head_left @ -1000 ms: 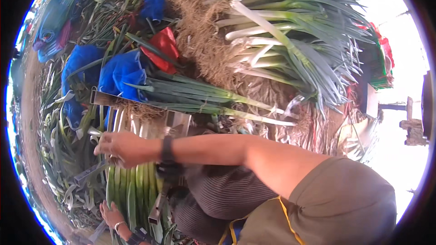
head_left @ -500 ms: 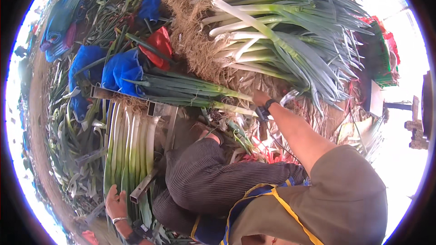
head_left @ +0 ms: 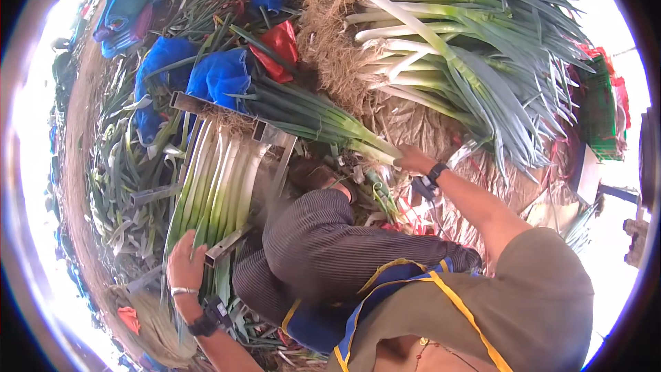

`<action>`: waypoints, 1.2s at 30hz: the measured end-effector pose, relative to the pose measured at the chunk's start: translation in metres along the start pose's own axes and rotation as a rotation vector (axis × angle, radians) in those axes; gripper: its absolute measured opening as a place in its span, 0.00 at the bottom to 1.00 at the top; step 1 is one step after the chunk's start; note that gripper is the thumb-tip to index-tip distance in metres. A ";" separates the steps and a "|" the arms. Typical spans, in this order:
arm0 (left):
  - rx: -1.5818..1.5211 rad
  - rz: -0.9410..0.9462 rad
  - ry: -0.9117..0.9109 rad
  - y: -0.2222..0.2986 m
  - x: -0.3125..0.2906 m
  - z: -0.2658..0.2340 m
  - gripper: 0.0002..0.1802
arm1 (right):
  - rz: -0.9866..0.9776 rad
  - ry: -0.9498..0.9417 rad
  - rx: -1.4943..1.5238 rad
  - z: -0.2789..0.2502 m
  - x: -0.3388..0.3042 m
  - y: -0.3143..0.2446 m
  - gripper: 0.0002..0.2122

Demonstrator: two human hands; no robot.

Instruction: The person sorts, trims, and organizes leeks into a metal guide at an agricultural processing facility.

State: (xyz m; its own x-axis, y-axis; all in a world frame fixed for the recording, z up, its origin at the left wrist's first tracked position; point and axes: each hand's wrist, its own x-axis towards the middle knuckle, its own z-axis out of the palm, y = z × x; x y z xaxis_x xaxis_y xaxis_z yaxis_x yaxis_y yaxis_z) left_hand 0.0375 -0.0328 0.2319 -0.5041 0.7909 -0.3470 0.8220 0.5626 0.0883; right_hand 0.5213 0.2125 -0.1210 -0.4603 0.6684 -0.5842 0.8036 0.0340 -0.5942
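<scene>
Right hand point(head_left: 415, 160) now further out than half second ago, grasping leek bundle point(head_left: 317, 118) by leaf end; left hand point(head_left: 184, 262) presses trimmed leeks point(head_left: 213, 179) in metal frame point(head_left: 272, 139), keeping stalks aligned.

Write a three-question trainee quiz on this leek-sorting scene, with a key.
1. True or false: the right hand reaches to the bundle of leeks lying across the metal frame.
2. Which hand rests on the row of leeks laid in the frame?
A. left hand
B. right hand
C. neither
3. Fill in: both wrists wear a dark ____.

Key: 1 true; 2 A; 3 watch.
</scene>
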 end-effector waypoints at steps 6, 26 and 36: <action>-0.156 0.291 0.162 0.089 0.016 -0.018 0.25 | -0.149 0.120 0.077 -0.063 -0.076 -0.064 0.18; 0.590 1.001 0.835 0.266 0.024 -0.005 0.10 | -0.765 0.452 0.229 -0.095 -0.168 -0.249 0.27; 0.757 0.826 0.742 0.222 0.003 -0.025 0.05 | -0.862 0.577 0.086 -0.048 -0.122 -0.251 0.15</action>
State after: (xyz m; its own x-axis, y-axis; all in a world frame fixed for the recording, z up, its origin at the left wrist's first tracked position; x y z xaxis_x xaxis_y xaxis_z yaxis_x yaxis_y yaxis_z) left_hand 0.2119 0.0999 0.2734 0.3816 0.9099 0.1628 0.7750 -0.2189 -0.5929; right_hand 0.3941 0.1584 0.1256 -0.5972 0.6972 0.3966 0.2478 0.6307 -0.7354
